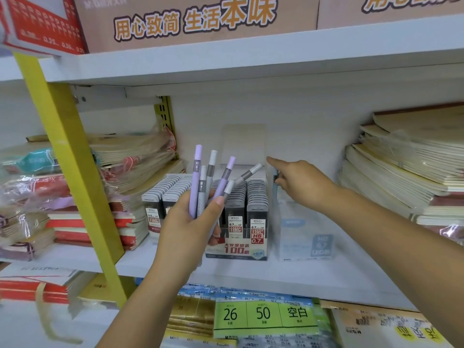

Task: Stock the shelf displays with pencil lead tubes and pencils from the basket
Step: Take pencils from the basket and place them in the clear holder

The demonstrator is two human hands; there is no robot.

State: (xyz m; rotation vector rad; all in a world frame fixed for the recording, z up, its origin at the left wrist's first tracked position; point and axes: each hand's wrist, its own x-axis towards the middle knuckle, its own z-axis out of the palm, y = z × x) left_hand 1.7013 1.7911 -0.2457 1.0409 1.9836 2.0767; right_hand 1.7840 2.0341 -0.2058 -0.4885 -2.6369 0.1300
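Observation:
My left hand (187,227) grips a fanned bundle of several mechanical pencils (204,182), purple and grey, tips down, in front of the lead tube display. That display box (236,249) holds rows of grey lead tubes (256,194) labelled 0.5 and 0.7 HB. My right hand (300,180) reaches over a clear plastic pencil display (303,237) to the right of the box. It holds one light blue pencil (275,180) upright at the clear display's back left corner, index finger stretched out. The basket is not in view.
Stacks of wrapped notebooks (135,156) lie left of the box, and tall notebook stacks (406,172) fill the right. A yellow upright (72,156) crosses the left side. The white shelf (251,275) has loose-leaf paper packs (263,315) below it.

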